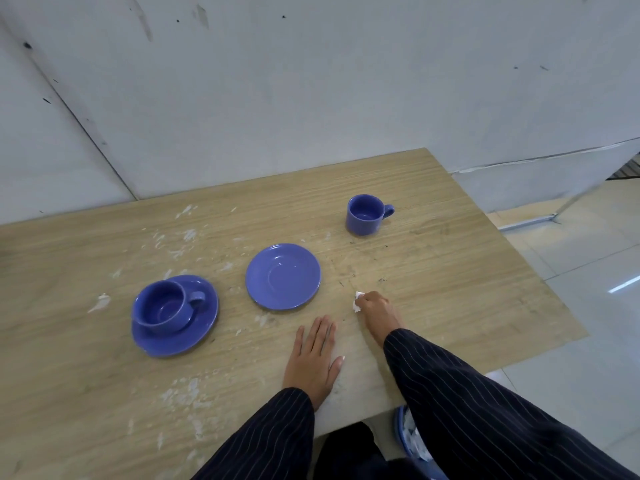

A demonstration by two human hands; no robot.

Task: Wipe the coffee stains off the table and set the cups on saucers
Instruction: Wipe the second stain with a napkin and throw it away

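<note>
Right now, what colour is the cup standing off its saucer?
Blue, the same as the saucers; the head view shows the lone cup clearly.

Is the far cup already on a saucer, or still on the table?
Still on the table: the far cup stands upright on bare wood, apart from the empty saucer.

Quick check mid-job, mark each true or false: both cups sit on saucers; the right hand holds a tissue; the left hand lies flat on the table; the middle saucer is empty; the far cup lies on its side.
1. Both cups sit on saucers. False: the far blue ceramic cup stands on the bare wooden table.
2. The right hand holds a white tissue. True.
3. The left hand lies flat on the table. True.
4. The middle blue saucer is empty. True.
5. The far cup lies on its side. False: it stands upright.
</note>
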